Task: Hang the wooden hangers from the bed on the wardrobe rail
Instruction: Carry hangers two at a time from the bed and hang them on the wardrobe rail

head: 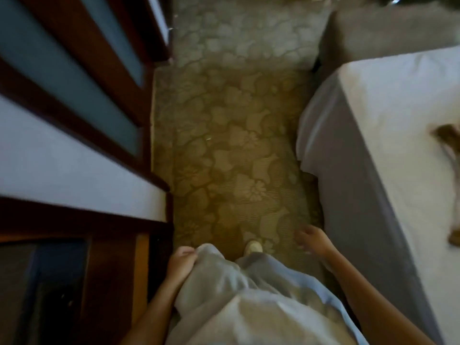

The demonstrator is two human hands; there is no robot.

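The hanger lies on the bed, off to your right and further forward than either hand, cut by the frame's right edge (only blurred brown parts of it show). Its long axis seems to run roughly along the bed's near edge, away from you, not across it.

Your right hand is much the nearer: it hangs just beside the bed's side, fingers loose and spread, holding nothing. Your left hand is on the far side of your body, next to the wardrobe, fingers curled against your trousers. I cannot tell whether it pinches the cloth or only rests there.

So I would reach with the right, up and rightward over the mattress edge. The rail is not in view. No writing or brand is readable anywhere.
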